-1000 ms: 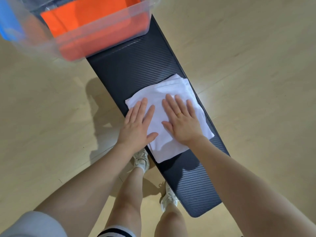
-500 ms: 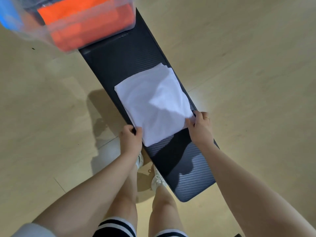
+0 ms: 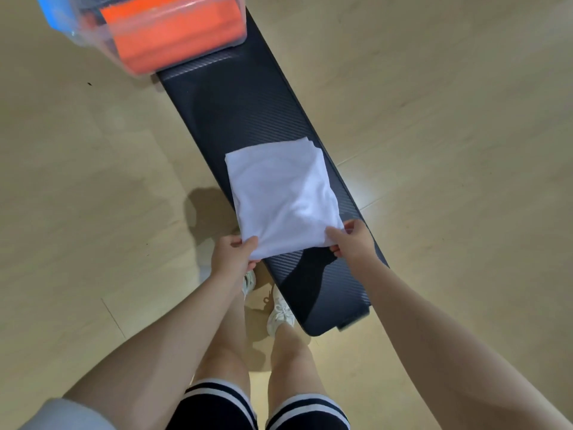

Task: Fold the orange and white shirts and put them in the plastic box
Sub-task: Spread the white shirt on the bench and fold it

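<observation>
Folded white shirt (image 3: 280, 200), ready for lifting.
Left hand (image 3: 231, 256) and right hand (image 3: 352, 242) pinch near corners; next: carry toward 11 o'clock into plastic box (image 3: 161, 32) beside orange shirt (image 3: 173, 35).

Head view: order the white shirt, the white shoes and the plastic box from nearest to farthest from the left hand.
From the left hand:
1. White shirt: pinched at its near left corner.
2. White shoes: on the floor just below, beside the bench.
3. Plastic box: far end of the bench, holding the orange shirt.
</observation>
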